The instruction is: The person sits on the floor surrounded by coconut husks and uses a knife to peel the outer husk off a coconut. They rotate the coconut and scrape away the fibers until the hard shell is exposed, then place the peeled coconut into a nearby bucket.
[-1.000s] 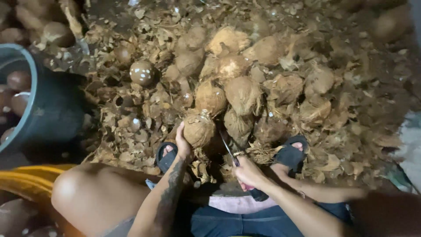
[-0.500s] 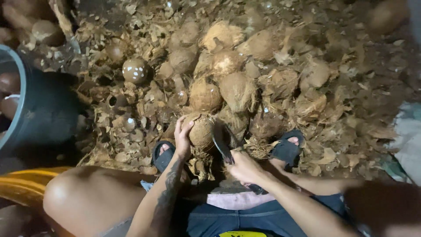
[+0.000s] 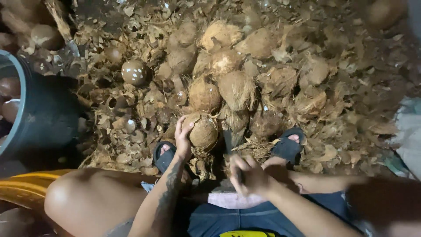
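One round, brown, fibre-covered coconut (image 3: 202, 131) stands on the husk-littered floor (image 3: 351, 131), between the person's two feet, each in a dark rubber sandal (image 3: 287, 147). It is nearly ball-shaped, so its long axis is hard to tell; a paler patch faces up and toward the person. The left hand (image 3: 183, 139) grips its left side, fingers curled over the top and thumb lower down.

Just right of that coconut, the right hand (image 3: 246, 173) is closed in a fist around the handle of one dark-bladed knife (image 3: 231, 141). The blade runs away from the person toward the pile; the hand is blurred, and the blade's tip is hard to make out.

Beyond the held coconut lies a heap of about eight more husked coconuts (image 3: 237, 90) among torn brown husk scraps. Far left of it stands one dark round plastic tub (image 3: 41, 116) with peeled brown nuts inside. One smooth, white-spotted shell (image 3: 133, 72) sits up-left of the held coconut.
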